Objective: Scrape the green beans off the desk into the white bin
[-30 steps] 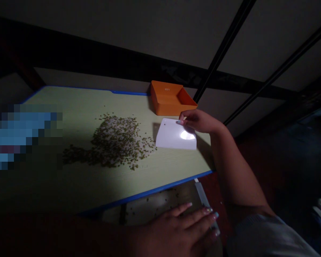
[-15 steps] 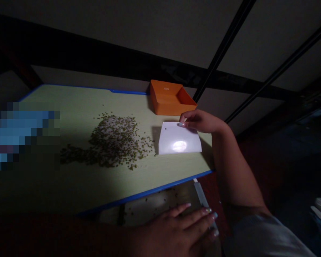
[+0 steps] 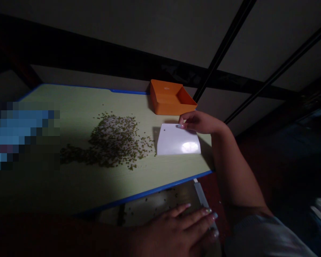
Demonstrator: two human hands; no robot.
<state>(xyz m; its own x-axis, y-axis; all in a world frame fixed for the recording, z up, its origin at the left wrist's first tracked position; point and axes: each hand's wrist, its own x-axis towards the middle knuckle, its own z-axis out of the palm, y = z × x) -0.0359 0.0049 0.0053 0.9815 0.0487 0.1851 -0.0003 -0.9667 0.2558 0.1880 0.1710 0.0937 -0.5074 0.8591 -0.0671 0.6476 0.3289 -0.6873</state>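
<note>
My right hand [image 3: 194,120] pinches the top edge of a white plastic dough scraper [image 3: 173,141] with a small hole in one corner. The scraper stands tilted on the pale tabletop [image 3: 77,98], its long lower edge toward me. Left of it lies a spread heap of small green beans mixed with whitish grains [image 3: 113,139]; a few loose beans lie near the scraper's left edge. Below the table's blue edge, my left hand [image 3: 179,228] rests palm down over an open drawer [image 3: 149,207], fingers stretched out and holding nothing.
An orange open box [image 3: 173,103] stands at the table's back edge, just behind the scraper. Dark beans are scattered in the drawer. A pixelated blue patch [image 3: 18,128] covers the left side. Panelled doors [image 3: 176,32] rise behind the table.
The scraper has shifted slightly left and changed its tilt, so the bright glare on it has moved right. My left hand has stayed in place.
</note>
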